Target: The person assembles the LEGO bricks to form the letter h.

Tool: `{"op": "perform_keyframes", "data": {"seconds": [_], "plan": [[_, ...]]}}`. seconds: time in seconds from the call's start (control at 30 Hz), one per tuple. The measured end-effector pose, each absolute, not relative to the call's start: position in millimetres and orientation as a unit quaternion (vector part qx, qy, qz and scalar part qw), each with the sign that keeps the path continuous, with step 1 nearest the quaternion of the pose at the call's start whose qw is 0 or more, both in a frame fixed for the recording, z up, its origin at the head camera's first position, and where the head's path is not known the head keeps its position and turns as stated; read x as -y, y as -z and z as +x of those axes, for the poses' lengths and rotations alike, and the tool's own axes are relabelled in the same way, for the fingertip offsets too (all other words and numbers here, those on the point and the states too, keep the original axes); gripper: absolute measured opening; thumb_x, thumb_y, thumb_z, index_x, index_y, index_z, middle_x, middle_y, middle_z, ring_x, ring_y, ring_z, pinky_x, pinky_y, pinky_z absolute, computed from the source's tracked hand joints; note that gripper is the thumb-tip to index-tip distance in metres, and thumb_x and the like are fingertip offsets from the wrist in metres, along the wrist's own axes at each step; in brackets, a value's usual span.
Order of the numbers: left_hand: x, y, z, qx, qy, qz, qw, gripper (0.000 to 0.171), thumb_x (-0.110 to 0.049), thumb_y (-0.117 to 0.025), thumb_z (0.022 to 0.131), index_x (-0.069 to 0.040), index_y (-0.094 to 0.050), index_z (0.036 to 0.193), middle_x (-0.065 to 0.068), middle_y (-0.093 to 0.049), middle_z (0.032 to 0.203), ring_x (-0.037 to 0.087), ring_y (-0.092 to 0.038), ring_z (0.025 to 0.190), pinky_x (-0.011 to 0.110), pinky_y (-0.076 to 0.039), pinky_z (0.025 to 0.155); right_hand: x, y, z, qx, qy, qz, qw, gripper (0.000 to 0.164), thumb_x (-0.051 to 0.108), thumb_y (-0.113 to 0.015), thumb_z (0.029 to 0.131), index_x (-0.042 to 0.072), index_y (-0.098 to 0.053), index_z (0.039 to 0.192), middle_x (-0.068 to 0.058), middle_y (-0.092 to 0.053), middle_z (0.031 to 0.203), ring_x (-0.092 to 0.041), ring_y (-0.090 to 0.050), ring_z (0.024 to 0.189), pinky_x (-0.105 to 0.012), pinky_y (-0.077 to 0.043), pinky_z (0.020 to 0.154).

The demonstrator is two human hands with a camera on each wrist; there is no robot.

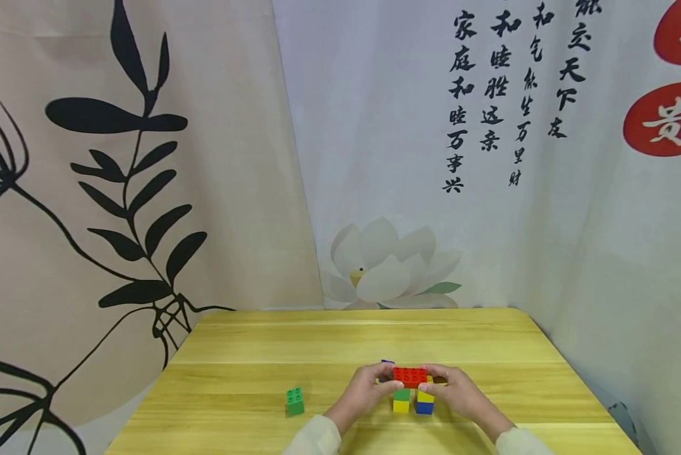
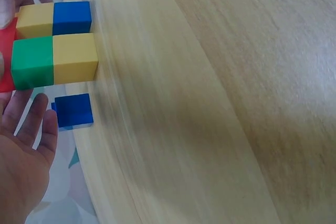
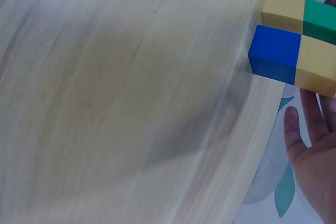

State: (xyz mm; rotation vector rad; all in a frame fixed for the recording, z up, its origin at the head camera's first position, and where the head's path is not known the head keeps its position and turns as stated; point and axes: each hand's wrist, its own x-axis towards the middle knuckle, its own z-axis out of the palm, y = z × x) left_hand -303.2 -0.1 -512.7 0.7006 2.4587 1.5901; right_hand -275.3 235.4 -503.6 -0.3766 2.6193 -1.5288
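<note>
My left hand (image 1: 368, 388) and right hand (image 1: 456, 393) pinch a red toy brick (image 1: 410, 377) by its two ends, thumbs nearest me. Under it stand two little towers side by side. One has a green brick (image 1: 401, 394) over a yellow brick (image 1: 401, 407); the other has a yellow brick (image 1: 425, 397) over a blue brick (image 1: 424, 408). In the left wrist view the red brick lies right at the towers' tops. A separate blue brick (image 2: 73, 110) sits by my left fingers, mostly hidden behind that hand in the head view.
A green studded brick (image 1: 294, 402) stands alone to the left on the wooden table (image 1: 232, 366). Behind the table's far edge hangs a printed curtain (image 1: 238, 158) with plants and writing.
</note>
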Motion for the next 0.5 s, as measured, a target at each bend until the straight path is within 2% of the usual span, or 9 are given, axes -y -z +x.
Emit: {"op": "perform_keyframes", "data": {"seconds": [0.27,0.5], "plan": [[12,513,-306,-0.826,-0.512,0.228,0.061,0.019,-0.03,-0.073,0.09,-0.02,-0.073,0.106,-0.013,-0.068,0.096,0.007,-0.06,0.09,0.033,-0.051,0.08,-222,506,-279,-0.854,0.504,-0.123,0.036,0.056,0.032,-0.071,0.092,-0.004,-0.058,0.133,-0.018,-0.064,0.123,-0.028,-0.06,0.105,-0.037,-0.054,0.08],[27,511,-308,-0.834,-0.509,0.201,0.07,0.03,-0.031,-0.075,0.089,-0.018,-0.072,0.116,-0.01,-0.069,0.104,0.012,-0.06,0.098,0.038,-0.052,0.084,-207,510,-283,-0.852,0.506,-0.131,0.027,0.055,0.031,-0.072,0.092,-0.004,-0.059,0.132,-0.017,-0.065,0.123,-0.028,-0.059,0.104,-0.042,-0.053,0.083]]}}
